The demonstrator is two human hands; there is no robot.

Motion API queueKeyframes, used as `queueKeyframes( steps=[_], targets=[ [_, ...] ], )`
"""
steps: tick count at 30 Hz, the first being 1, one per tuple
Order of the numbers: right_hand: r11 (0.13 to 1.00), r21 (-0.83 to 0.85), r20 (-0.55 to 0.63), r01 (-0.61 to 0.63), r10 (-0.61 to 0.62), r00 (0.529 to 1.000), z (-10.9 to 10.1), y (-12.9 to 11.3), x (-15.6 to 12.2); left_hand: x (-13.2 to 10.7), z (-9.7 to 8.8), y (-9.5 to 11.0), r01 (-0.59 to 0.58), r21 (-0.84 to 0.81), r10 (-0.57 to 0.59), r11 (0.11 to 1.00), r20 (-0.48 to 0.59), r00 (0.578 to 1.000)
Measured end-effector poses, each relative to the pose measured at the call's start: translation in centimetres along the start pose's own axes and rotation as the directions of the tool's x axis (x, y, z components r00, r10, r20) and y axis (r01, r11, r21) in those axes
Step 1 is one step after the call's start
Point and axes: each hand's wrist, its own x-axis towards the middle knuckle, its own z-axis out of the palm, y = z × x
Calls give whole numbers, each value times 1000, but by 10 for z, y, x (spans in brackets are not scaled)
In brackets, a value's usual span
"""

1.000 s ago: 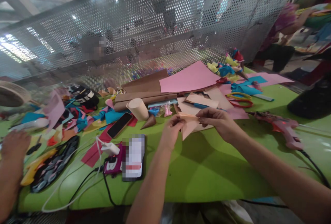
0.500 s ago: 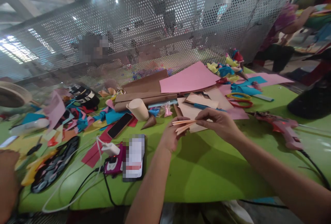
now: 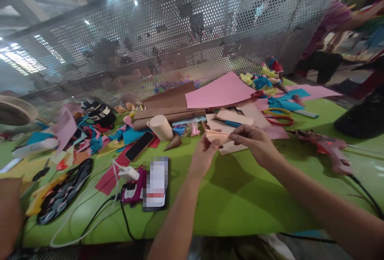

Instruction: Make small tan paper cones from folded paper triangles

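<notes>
Between my two hands is a small folded piece of peach paper point(image 3: 216, 136), held up over the green table. My left hand point(image 3: 205, 151) pinches its left part, thumb on the near face. With thumb and fingertips, my right hand point(image 3: 248, 137) grips its right end. Just behind them lie beige paper sheets point(image 3: 255, 112) with a blue pen-like tool point(image 3: 231, 123) on top. A brown paper cone point(image 3: 174, 143) and a rolled cream paper tube point(image 3: 161, 127) are left of my hands.
On the right lie a pink glue gun point(image 3: 333, 148) and scissors point(image 3: 279, 117) with red and yellow handles. Two phones point(image 3: 139, 146) and a purple power strip point(image 3: 132, 192) with cables sit at left. Another person's arm point(image 3: 10, 216) shows at the left edge. Pink paper point(image 3: 220, 92) lies behind.
The folded paper has turned so that its broader face shows, and my left thumb has come round onto its near side. My right hand has shifted slightly right.
</notes>
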Motion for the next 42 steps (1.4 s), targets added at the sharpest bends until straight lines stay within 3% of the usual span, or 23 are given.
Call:
queueKeyframes(
  steps=[7, 13, 17, 25, 30, 35, 42],
  targets=[
    [1000, -18, 91, 6, -5, 996, 3, -1, -3, 3, -1, -4, 4, 77, 5, 997, -121, 993],
    [923, -277, 79, 265, -253, 964, 5, -2, -9, 1, 0, 0, -25, 112, 39, 993, -122, 992],
    [864, -372, 112, 340, -322, 940, 7, -3, -12, 0, 0, 1, -25, 116, 38, 993, -109, 993],
    [885, -305, 143, 351, -322, 936, 9, 0, -10, 0, 0, -4, -35, 126, 51, 991, -132, 990],
    [922, -274, 155, 273, -238, 959, 11, 2, -11, 2, 0, -4, -18, 117, 41, 993, -201, 979],
    [924, -344, 194, 167, -104, 976, 9, 1, -10, 4, -1, -8, -47, 77, 66, 996, -268, 961],
    [891, -407, 276, 201, -90, 957, 7, -2, -9, 3, 0, -3, -67, 93, 93, 993, -312, 945]
  ],
)
